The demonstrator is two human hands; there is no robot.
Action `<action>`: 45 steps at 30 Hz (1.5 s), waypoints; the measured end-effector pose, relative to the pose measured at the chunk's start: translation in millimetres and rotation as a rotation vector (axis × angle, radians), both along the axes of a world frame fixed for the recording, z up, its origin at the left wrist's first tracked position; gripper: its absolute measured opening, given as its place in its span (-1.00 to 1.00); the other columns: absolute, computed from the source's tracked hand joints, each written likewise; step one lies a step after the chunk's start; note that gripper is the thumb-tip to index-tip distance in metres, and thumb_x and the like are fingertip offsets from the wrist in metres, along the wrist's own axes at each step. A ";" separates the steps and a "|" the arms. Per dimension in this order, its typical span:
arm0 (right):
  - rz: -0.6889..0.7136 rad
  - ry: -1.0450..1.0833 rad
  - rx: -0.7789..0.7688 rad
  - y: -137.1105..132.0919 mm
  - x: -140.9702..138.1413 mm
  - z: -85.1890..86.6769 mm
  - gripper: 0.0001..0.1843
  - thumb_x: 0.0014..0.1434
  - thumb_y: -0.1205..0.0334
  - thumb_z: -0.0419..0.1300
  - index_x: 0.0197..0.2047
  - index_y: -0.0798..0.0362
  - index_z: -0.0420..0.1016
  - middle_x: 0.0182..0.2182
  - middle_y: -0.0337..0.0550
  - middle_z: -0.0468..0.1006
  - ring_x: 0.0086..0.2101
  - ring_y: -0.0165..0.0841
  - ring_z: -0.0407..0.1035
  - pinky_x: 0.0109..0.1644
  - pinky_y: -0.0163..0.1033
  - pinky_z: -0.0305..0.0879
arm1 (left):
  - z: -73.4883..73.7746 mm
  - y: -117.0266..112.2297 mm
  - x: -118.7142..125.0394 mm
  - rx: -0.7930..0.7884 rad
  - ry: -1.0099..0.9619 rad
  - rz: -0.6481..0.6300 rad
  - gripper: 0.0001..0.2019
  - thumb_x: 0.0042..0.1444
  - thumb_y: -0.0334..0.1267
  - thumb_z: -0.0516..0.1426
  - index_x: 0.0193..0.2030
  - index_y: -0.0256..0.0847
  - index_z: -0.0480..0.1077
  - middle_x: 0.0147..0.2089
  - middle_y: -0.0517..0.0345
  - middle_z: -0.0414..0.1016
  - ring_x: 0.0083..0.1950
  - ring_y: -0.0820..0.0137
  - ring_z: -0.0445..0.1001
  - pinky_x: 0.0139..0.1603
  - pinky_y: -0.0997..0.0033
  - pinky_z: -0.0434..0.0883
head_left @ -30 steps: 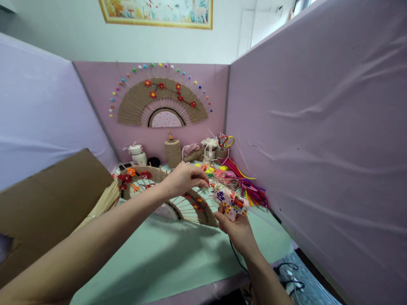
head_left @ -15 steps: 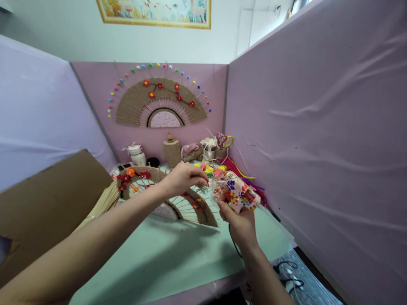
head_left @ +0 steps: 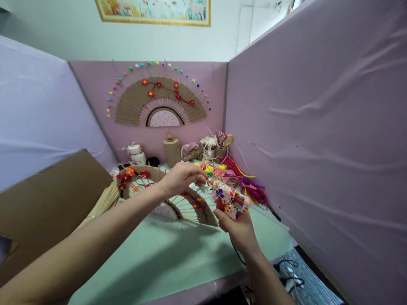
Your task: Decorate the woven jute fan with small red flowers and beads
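Observation:
My right hand (head_left: pixel 240 231) is wrapped around the handle of a flower-patterned hot glue gun (head_left: pixel 231 200), and a black cord trails below it. The gun's nozzle points left, close to the fingertips of my left hand (head_left: pixel 186 176). Those fingers are pinched on a small red piece (head_left: pixel 206 179), mostly hidden by the fingers. Behind and below my left forearm is a fan (head_left: pixel 208 216) of twine and thin sticks, decorated with red, orange and yellow flowers. My forearm covers part of this fan.
Another twine fan (head_left: pixel 130 103) hangs on the pink back panel. Along the back stand a white jar (head_left: pixel 137 155), a twine spool (head_left: pixel 172 152) and scissors (head_left: pixel 226 140) in a holder. Coloured pipe cleaners (head_left: pixel 251 188) lie right; cardboard (head_left: pixel 57 203) and sticks (head_left: pixel 101 203) are left.
The glue gun has moved left and slightly down in my right hand, bringing its nozzle up to the small red piece. My left hand has stayed almost still.

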State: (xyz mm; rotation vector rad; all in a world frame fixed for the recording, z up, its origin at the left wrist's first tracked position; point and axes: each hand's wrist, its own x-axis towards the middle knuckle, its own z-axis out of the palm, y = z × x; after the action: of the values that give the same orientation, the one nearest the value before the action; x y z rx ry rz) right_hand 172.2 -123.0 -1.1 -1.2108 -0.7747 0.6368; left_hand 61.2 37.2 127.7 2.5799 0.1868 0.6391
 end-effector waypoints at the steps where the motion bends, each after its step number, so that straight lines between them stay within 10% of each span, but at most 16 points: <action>1: 0.005 -0.004 0.002 0.4 0.1 -0.1 -0.60 -0.06 -0.07 0.36 -0.33 0.11 0.55 -0.61 -0.27 0.37 -0.61 -0.49 0.11 -0.57 -0.33 0.06 | 0.0 -0.1 -0.1 0.025 0.002 0.000 -0.83 0.16 -0.35 0.12 -0.34 -0.23 0.56 -0.47 0.20 0.60 -0.42 0.50 0.54 -0.30 0.58 0.41; 45: 0.022 -0.106 -0.078 -0.2 6.6 -11.0 -0.59 0.03 -0.13 0.28 -0.43 0.08 0.37 -0.60 -0.33 0.29 -0.62 -0.52 0.08 -0.56 -0.35 0.05 | -4.9 2.4 -1.4 0.262 0.033 -0.034 -0.93 0.10 -0.40 0.24 -0.33 -0.21 0.58 -0.37 0.22 0.65 -0.33 0.50 0.56 -0.24 0.61 0.36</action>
State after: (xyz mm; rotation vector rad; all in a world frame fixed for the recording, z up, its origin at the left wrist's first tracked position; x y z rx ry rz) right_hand 178.8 -123.2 -12.1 -1.3173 -0.8602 0.6297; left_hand 59.8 39.6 122.8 2.8389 0.0740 0.6469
